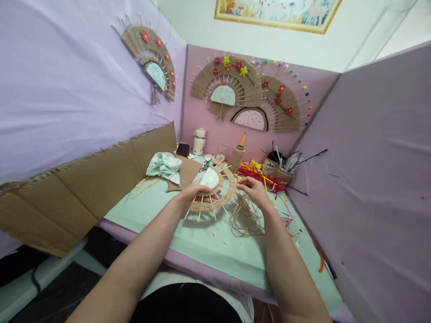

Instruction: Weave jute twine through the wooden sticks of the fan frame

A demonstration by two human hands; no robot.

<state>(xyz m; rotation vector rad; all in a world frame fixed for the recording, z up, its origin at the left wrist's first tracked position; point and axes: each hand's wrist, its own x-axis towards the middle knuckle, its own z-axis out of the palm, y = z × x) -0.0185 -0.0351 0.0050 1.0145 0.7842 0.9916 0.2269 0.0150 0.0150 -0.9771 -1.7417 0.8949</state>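
My left hand (195, 192) grips a half-round woven fan (213, 205) by its inner part, beside the pale flowered cloth centre (211, 178). Thin wooden sticks radiate from that centre, and twine is woven around them in a band. At the fan's right edge, my right hand (252, 187) is closed in a pinch next to the stick ends. It seems to hold the twine there, though the fingertips hide most of it. A loose tangle of twine (247, 216) hangs below my right hand onto the table.
A twine spool (237, 158) stands behind the fan. Red and yellow pipe cleaners (261, 174) and pots of tools (269, 166) are to the right. Crumpled cloth (164, 167) and cardboard (190, 170) lie left. A white bottle (200, 141) stands at the back. Finished fans (251, 87) hang on the partition.
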